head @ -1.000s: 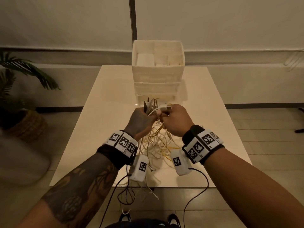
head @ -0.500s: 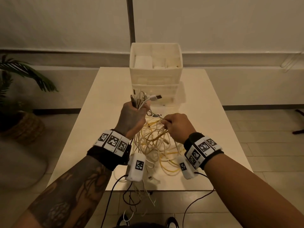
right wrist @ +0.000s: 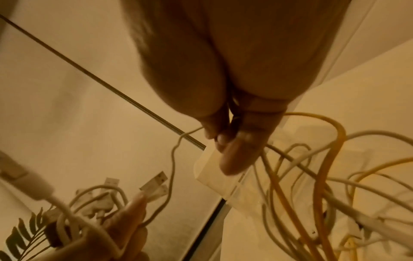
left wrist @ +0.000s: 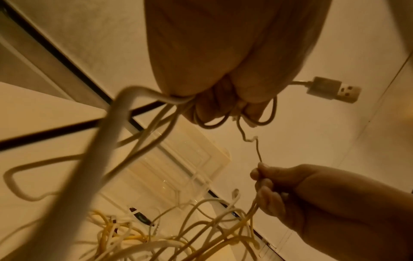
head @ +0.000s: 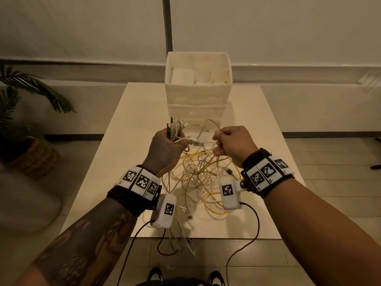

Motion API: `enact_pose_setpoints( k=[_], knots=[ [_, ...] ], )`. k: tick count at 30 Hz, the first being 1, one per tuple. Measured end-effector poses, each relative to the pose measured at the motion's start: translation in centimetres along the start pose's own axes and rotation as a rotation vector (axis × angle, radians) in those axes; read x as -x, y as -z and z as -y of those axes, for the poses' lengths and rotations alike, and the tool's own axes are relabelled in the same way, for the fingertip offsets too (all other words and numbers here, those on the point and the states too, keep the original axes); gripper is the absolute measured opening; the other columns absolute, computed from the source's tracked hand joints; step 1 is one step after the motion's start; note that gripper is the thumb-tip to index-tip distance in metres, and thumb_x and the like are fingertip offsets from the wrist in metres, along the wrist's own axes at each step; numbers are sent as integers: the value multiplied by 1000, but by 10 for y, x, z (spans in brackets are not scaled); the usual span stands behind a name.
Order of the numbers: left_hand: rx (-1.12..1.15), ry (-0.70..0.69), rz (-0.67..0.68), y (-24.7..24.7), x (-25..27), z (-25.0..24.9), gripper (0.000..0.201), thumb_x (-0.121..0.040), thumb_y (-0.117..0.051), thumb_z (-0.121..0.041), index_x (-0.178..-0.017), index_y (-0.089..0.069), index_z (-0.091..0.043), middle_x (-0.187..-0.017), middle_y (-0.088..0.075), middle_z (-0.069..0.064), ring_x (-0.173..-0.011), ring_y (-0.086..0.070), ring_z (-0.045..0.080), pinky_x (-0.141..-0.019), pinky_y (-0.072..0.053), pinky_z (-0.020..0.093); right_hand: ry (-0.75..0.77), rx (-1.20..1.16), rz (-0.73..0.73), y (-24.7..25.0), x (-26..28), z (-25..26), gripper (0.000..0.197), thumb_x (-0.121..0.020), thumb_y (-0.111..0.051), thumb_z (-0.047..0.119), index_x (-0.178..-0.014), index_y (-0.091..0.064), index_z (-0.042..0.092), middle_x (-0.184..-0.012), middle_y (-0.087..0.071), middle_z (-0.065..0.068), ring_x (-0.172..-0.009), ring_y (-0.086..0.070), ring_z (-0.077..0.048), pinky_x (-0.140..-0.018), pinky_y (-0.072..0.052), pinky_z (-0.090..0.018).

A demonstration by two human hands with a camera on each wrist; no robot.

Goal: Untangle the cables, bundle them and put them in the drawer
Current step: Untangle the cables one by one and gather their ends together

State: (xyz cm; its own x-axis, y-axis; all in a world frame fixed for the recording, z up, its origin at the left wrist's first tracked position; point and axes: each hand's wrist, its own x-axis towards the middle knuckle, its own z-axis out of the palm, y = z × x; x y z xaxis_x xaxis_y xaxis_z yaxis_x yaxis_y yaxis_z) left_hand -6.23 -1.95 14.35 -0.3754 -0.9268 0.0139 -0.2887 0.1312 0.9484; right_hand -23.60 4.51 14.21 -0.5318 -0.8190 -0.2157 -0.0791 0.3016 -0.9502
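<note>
A: The hands are pulling apart now; the right hand (head: 233, 144) is drawing one thin strand (left wrist: 250, 141) sideways from the left hand (head: 167, 150).

B: Both grips clamped?

A: Yes. The left is fisting the plug ends (head: 175, 129), pointing up; the right is pinching the strand. The cables (head: 198, 178) are hanging tangled onto the table (head: 127, 124). Nothing's bundled; the drawer unit (head: 198, 87) is waiting.
</note>
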Motion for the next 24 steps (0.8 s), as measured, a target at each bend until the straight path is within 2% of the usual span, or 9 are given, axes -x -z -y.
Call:
enact_pose_setpoints(
  k=[3,5,8,11,13,15,18,21,24],
  knots=[
    [10,-7,19,-6,1,-3,18,-82,-77,-22,-77,-62,-14,-70,-63,0,-60,-54,8,-52,-42,12,17,-13,30,-2,4,4,29,-100,-51,18,-80,-64,2,-68,-57,-8,-56,-64,-22,-61,-60,-33],
    [14,-19,30,-11,0,-5,19,-81,-77,-20,-71,-61,-17,-65,-63,-4,-53,-53,-2,-51,-41,9,100,116,62,-5,7,3,33,-100,-50,22,-79,-65,1,-75,-62,-13,-62,-66,-23,-64,-60,-34],
    [32,-32,43,-17,-1,-8,14,-80,-77,-20,-72,-66,-19,-64,-64,-7,-50,-52,-5,-51,-42,12,269,404,120,-13,13,1,34,-99,-52,26,-81,-67,1,-74,-66,-16,-66,-64,-28,-61,-52,-36],
    [80,-4,59,-20,-1,-7,10,-81,-75,-16,-81,-69,-7,-59,-59,-7,-45,-46,-1,-48,-39,18,314,481,176,-15,18,1,33,-98,-53,23,-68,-64,16,-60,-58,-4,-50,-48,-11,-51,-40,-28],
    [92,51,85,-21,-2,-3,13,-79,-75,-16,-77,-68,-6,-52,-55,-8,-43,-41,6,-46,-35,26,301,501,220,-15,19,-1,29,-99,-50,19,-76,-66,15,-60,-52,6,-47,-40,-4,-48,-33,-19],
    [94,70,98,-22,-2,-1,18,-78,-75,-17,-65,-63,-15,-49,-51,-10,-44,-39,8,-46,-33,26,315,516,263,-14,21,-2,23,-99,-45,12,-86,-64,11,-70,-54,9,-56,-45,-3,-54,-35,-19],
    [133,77,72,-24,-3,-4,17,-83,-70,-17,-67,-67,-11,-53,-56,-5,-46,-43,8,-47,-35,26,360,487,316,-15,21,-5,23,-98,-44,10,-89,-65,14,-86,-64,0,-77,-59,-14,-68,-47,-29],
    [135,80,11,-24,-5,-8,13,-87,-66,-17,-74,-71,-15,-59,-64,-4,-50,-52,8,-51,-41,26,329,423,309,-18,22,-10,24,-102,-43,18,-89,-64,17,-78,-67,-2,-68,-62,-12,-62,-47,-24],
    [86,66,-24,-20,-7,-12,15,-90,-64,-18,-75,-69,-17,-52,-59,-10,-46,-48,5,-50,-39,24,295,365,246,-19,18,-20,28,-103,-42,25,-83,-61,18,-68,-69,-6,-66,-66,-28,-61,-51,-38]
  ],
)
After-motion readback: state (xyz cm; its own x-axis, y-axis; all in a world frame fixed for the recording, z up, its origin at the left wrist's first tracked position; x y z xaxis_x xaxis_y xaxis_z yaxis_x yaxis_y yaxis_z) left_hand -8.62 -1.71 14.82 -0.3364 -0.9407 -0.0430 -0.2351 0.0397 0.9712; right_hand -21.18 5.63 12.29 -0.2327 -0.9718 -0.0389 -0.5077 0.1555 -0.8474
